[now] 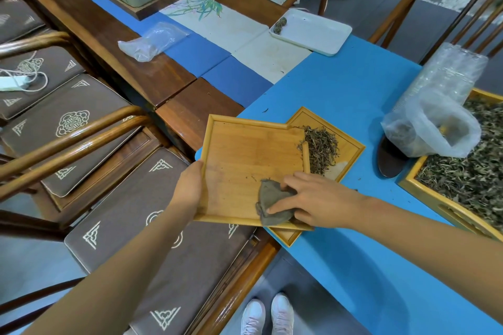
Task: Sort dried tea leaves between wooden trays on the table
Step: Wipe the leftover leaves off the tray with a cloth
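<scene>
Currently, head view: left hand (189, 190) is gripping the left edge of the upper wooden tray (245, 160), fingers closed on its rim. Right hand (313, 200) is pressing a grey cloth (272, 201) onto that tray's near right corner, fingers spread flat over the cloth. Upper tray is overlapping a lower wooden tray (351, 144), which is holding a pile of dried tea leaves (322, 148) just right of the upper tray. Well right of it, a large tray of leaves (468, 171) is sitting under a plastic bag (435, 128).
</scene>
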The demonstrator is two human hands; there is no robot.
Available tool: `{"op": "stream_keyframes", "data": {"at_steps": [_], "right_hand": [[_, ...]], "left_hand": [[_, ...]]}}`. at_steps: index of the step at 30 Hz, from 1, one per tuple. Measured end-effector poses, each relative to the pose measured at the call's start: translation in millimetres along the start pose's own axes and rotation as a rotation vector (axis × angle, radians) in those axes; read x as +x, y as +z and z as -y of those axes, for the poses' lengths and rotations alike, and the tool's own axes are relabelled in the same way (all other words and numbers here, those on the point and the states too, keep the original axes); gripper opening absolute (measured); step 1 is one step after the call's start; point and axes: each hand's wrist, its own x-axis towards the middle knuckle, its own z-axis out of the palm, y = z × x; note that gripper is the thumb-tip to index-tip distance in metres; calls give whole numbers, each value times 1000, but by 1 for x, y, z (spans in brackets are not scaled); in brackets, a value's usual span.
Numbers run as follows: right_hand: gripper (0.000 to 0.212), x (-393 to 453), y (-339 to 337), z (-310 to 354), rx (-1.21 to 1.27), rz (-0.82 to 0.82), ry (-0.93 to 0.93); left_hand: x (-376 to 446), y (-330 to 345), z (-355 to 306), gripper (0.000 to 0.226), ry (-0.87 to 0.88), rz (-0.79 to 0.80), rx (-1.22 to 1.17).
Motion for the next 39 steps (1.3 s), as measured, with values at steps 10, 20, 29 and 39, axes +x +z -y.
{"op": "stream_keyframes", "data": {"at_steps": [10, 20, 29, 39], "right_hand": [[52, -9, -9, -47, 189, -121, 255], [50, -30, 5, -12, 10, -179, 44], [58, -33, 22, -20, -221, -294, 7], [54, -21, 16, -41, -117, -363, 244]], "left_hand": [[0, 0, 4, 39, 15, 5, 81], [8, -8, 5, 42, 67, -15, 72], [11, -10, 2, 47, 54, -2, 113], [12, -6, 5, 47, 42, 39, 189]]}}
